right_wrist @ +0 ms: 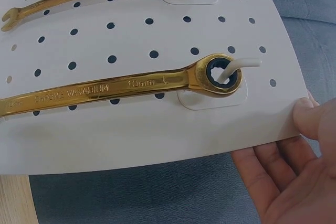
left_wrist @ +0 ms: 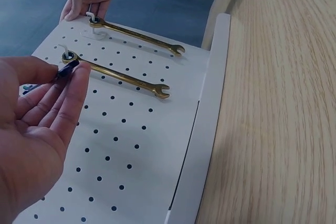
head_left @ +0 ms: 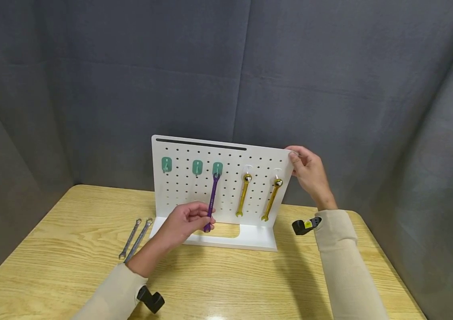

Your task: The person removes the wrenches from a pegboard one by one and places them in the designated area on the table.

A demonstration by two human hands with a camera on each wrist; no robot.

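A white pegboard [head_left: 226, 191] stands on the table with hooks on its face. My left hand [head_left: 188, 222] pinches the lower end of a purple wrench [head_left: 212, 200] between thumb and fingers. The wrench's upper end overlaps the rightmost green hook [head_left: 218, 168] in the head view. With thumb in front and fingers behind, my right hand [head_left: 310, 171] grips the board's upper right corner. Two gold ratchet wrenches hang by their ring ends from white hooks: one [head_left: 244, 195] nearer the middle, the other [right_wrist: 105, 88] beside the right edge.
Two more green hooks, one at the left [head_left: 166, 164] and one nearer the middle [head_left: 197, 167], bear nothing. Two silver wrenches [head_left: 130, 240] lie on the wooden table [head_left: 70, 249] left of the board, partly behind the left forearm. A grey curtain [head_left: 194, 89] hangs behind.
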